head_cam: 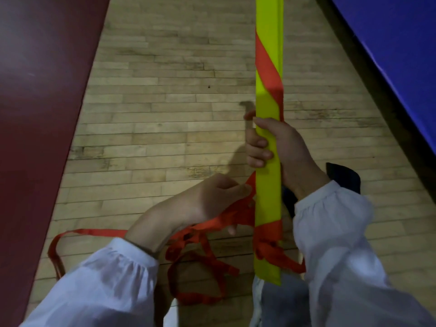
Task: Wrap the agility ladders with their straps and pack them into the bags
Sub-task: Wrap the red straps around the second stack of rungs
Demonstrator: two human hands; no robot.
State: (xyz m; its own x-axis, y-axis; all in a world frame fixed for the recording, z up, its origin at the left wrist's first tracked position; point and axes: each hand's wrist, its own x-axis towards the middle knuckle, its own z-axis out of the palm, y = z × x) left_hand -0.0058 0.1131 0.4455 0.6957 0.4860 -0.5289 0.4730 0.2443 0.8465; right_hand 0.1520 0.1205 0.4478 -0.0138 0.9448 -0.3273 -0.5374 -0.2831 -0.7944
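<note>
A flat bundle of bright yellow plastic agility-ladder rungs (pixel 267 102) is held on end over the pale wooden plank floor (pixel 165 90), right of the middle of the view, its far end running out of the top of the frame. A red-orange woven strap (pixel 269 67) crosses the upper part of the bundle in a slanting band, and more of it is bunched and wrapped around the bundle near its lower end.

The right hand (pixel 278 147) grips the bundle about halfway along the visible length. Its fingers (pixel 258 147) are curled round the left edge and clamped onto the yellow face, with the palm behind the bundle.

The left hand (pixel 219 197) is lower and just to the left of the bundle. Its thumb and fingers are closed on a gathered section of the strap right beside the yellow edge. From this hand the loose strap falls in tangled loops to the floor, and one long loop trails off to the left.

Both arms wear white gathered sleeves (pixel 106 279). A dark red padded surface (pixel 35 114) fills the left side, and a blue padded surface (pixel 389 43) fills the upper right corner. A dark object (pixel 344 175) shows behind the right wrist; I cannot tell what it is.
</note>
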